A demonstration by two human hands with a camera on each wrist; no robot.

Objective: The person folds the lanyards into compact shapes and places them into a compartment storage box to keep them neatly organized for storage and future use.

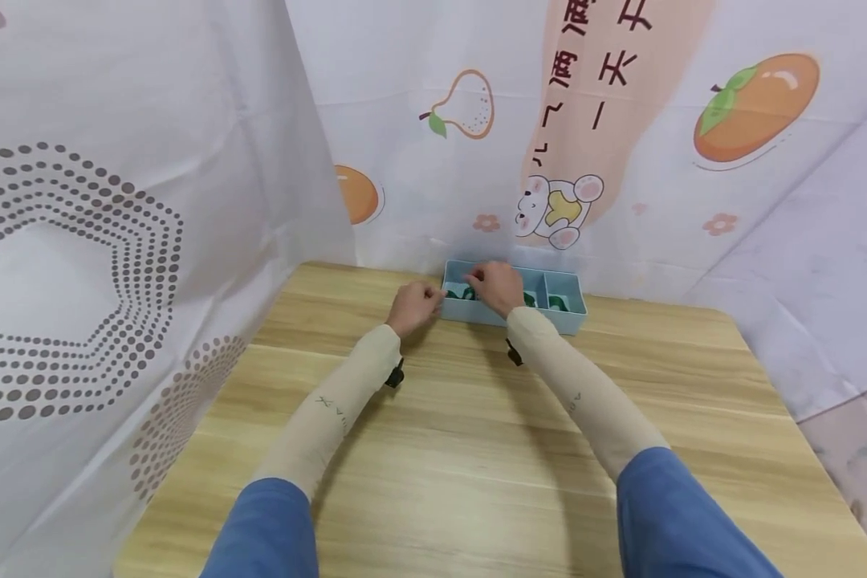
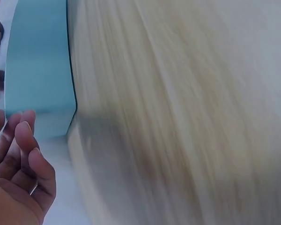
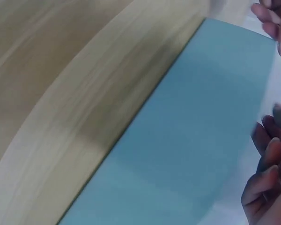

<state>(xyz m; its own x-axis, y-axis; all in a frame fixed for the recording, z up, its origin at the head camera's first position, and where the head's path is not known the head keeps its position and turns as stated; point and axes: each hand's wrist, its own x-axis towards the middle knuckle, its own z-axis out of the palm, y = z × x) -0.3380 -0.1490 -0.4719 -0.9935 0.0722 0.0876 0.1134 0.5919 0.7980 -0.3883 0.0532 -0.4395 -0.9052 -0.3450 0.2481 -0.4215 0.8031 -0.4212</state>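
Note:
A light blue divided box stands at the back of the wooden table, with dark green pieces lying in its compartments. My left hand is at the box's left end. In the left wrist view the thumb and fingertips of that hand meet on either side of the box's corner rim. My right hand reaches over the front wall into the left part of the box, its fingers bent. In the right wrist view the fingers are curled behind the rim; I cannot tell what they hold.
The wooden table runs from the box toward me. A white printed cloth hangs right behind the box, and more cloth hangs along the left side. Each wrist carries a small black device.

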